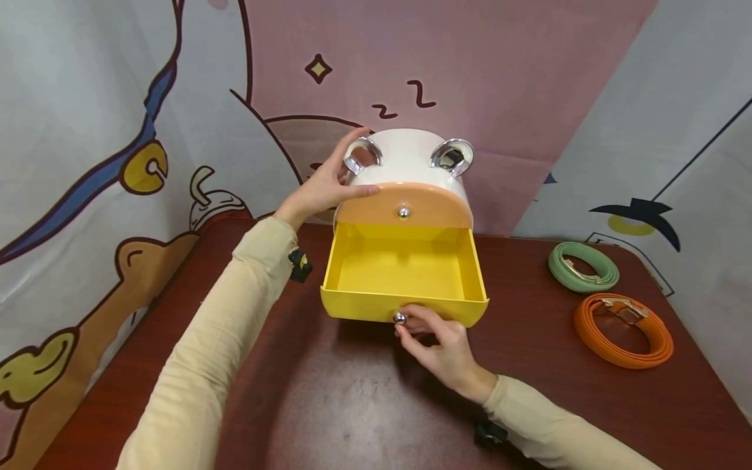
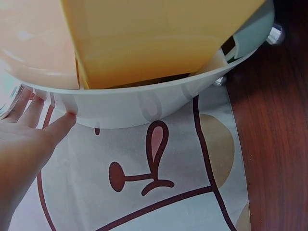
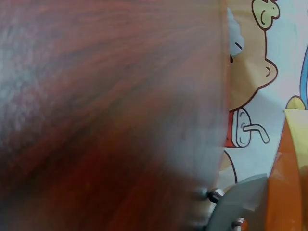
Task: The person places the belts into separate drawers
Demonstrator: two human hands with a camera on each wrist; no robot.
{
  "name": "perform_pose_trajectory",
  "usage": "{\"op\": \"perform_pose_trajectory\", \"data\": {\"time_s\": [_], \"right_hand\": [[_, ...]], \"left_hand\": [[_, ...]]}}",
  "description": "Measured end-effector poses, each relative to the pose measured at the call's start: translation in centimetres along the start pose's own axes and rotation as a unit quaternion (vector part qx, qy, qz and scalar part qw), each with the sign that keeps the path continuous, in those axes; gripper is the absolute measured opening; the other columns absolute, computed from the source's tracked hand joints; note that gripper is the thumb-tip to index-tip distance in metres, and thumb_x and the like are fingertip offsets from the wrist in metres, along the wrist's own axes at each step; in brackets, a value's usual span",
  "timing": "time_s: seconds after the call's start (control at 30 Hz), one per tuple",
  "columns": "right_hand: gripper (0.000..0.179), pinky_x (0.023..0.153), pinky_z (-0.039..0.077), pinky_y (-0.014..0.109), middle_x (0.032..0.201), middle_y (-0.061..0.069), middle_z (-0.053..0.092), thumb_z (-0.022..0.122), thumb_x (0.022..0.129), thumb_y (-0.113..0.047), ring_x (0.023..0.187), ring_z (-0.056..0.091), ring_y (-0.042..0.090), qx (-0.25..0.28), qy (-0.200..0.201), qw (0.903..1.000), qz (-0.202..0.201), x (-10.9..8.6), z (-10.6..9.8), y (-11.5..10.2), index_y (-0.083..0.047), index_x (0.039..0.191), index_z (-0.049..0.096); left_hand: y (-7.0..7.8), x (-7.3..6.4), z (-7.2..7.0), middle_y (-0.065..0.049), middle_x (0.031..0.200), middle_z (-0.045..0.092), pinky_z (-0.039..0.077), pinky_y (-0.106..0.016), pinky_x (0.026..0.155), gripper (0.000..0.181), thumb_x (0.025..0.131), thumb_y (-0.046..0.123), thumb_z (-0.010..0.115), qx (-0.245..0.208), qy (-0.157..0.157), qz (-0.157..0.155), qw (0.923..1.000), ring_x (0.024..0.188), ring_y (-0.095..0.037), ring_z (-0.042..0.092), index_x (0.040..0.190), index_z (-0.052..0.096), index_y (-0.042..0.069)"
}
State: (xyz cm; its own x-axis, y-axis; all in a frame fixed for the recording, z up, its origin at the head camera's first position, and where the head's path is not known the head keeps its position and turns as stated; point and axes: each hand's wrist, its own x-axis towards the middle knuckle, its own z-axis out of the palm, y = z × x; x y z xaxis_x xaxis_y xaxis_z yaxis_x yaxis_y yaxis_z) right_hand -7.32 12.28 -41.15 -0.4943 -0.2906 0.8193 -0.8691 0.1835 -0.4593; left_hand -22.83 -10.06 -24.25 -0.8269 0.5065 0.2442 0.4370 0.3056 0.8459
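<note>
A white storage box with silver ears stands at the back of the table, its peach upper drawer closed. Its yellow lower drawer is pulled far out, with the bare bottom showing. My left hand braces the box's left side, fingers around the left ear and thumb stretched over the upper drawer's edge. In the left wrist view its fingertips touch the white shell. Between thumb and forefinger, my right hand pinches the round silver knob of the yellow drawer. The right wrist view leaves this hand out.
On the right of the dark red table lie a coiled green belt and, nearer, a coiled orange belt. A cartoon-printed cloth hangs close behind the box and along the sides.
</note>
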Motion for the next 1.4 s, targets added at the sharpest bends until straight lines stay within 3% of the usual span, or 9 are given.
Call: {"op": "perform_pose_trajectory", "data": {"time_s": [0.13, 0.27, 0.5, 0.63, 0.73, 0.87, 1.13, 1.4], "right_hand": [[0.026, 0.061, 0.053, 0.022, 0.091, 0.013, 0.071, 0.063, 0.094, -0.016, 0.070, 0.069, 0.017, -0.002, -0.014, 0.9999, 0.006, 0.5, -0.6, -0.5, 0.004, 0.110, 0.063], [0.025, 0.061, 0.053, 0.022, 0.089, 0.013, 0.070, 0.063, 0.094, -0.015, 0.068, 0.068, 0.015, -0.002, -0.017, 0.9997, -0.016, 1.5, -1.2, -1.2, 0.005, 0.108, 0.063], [0.026, 0.058, 0.053, 0.022, 0.081, 0.012, 0.070, 0.065, 0.094, -0.016, 0.064, 0.067, 0.016, -0.003, -0.012, 0.9982, -0.059, 3.7, -2.7, -2.1, 0.008, 0.103, 0.063], [0.030, 0.059, 0.053, 0.021, 0.078, 0.009, 0.070, 0.067, 0.093, -0.021, 0.063, 0.067, 0.014, -0.032, -0.001, 0.9968, -0.073, 4.8, -4.0, -2.2, 0.008, 0.101, 0.064], [0.032, 0.061, 0.052, 0.020, 0.078, 0.009, 0.070, 0.066, 0.093, -0.023, 0.065, 0.068, 0.015, -0.053, 0.002, 0.9959, -0.073, 5.7, -5.1, -2.3, 0.007, 0.101, 0.065], [0.034, 0.064, 0.052, 0.019, 0.079, 0.010, 0.071, 0.065, 0.094, -0.026, 0.066, 0.068, 0.015, -0.066, 0.002, 0.9962, -0.058, 7.0, -6.8, -2.5, 0.007, 0.103, 0.066], [0.042, 0.064, 0.052, 0.018, 0.080, 0.016, 0.070, 0.066, 0.092, -0.028, 0.067, 0.067, 0.011, -0.056, 0.037, 0.9975, -0.019, 8.9, -9.5, -2.9, 0.011, 0.105, 0.064], [0.048, 0.065, 0.050, 0.014, 0.082, 0.014, 0.071, 0.066, 0.091, -0.036, 0.069, 0.066, 0.004, -0.106, 0.031, 0.9938, -0.005, 9.5, -11.9, -3.0, 0.010, 0.106, 0.065]], "left_hand": [[-0.2, 0.0, -0.2, 0.002, 0.159, 0.009, 0.026, -0.054, 0.107, 0.094, 0.085, 0.012, 0.075, -0.010, -0.003, 0.002, 0.9999, 0.118, -0.031, 0.046, 0.155, 0.014, 0.024], [-0.3, 0.0, -0.3, 0.000, 0.159, 0.008, 0.028, -0.054, 0.105, 0.094, 0.085, 0.010, 0.074, -0.020, -0.006, 0.008, 0.9997, 0.111, -0.035, 0.048, 0.155, 0.013, 0.023], [-3.3, 1.2, -0.6, 0.014, 0.157, 0.009, 0.031, -0.049, 0.104, 0.093, 0.084, 0.019, 0.077, -0.007, 0.005, 0.024, 0.9997, 0.113, -0.025, 0.049, 0.153, 0.016, 0.038], [-2.8, 1.0, -0.6, 0.008, 0.158, 0.007, 0.027, -0.053, 0.107, 0.094, 0.085, 0.014, 0.076, -0.014, 0.000, 0.017, 0.9997, 0.125, -0.028, 0.042, 0.154, 0.015, 0.032], [-1.7, 0.5, -0.5, 0.003, 0.159, 0.007, 0.024, -0.055, 0.108, 0.093, 0.085, 0.010, 0.074, -0.019, -0.007, 0.012, 0.9997, 0.134, -0.031, 0.034, 0.155, 0.014, 0.026], [-0.3, -0.2, -0.4, -0.001, 0.159, 0.008, 0.024, -0.055, 0.107, 0.091, 0.086, 0.009, 0.073, -0.014, -0.012, 0.006, 0.9998, 0.134, -0.033, 0.033, 0.155, 0.015, 0.023], [0.0, -0.4, -0.4, -0.002, 0.159, 0.008, 0.022, -0.057, 0.108, 0.090, 0.087, 0.010, 0.072, -0.015, -0.014, 0.008, 0.9998, 0.134, -0.035, 0.034, 0.155, 0.014, 0.022], [0.1, -0.2, -0.2, -0.001, 0.159, 0.010, 0.018, -0.058, 0.109, 0.090, 0.087, 0.013, 0.073, -0.004, -0.017, 0.005, 0.9998, 0.140, -0.031, 0.025, 0.154, 0.015, 0.025]]}}
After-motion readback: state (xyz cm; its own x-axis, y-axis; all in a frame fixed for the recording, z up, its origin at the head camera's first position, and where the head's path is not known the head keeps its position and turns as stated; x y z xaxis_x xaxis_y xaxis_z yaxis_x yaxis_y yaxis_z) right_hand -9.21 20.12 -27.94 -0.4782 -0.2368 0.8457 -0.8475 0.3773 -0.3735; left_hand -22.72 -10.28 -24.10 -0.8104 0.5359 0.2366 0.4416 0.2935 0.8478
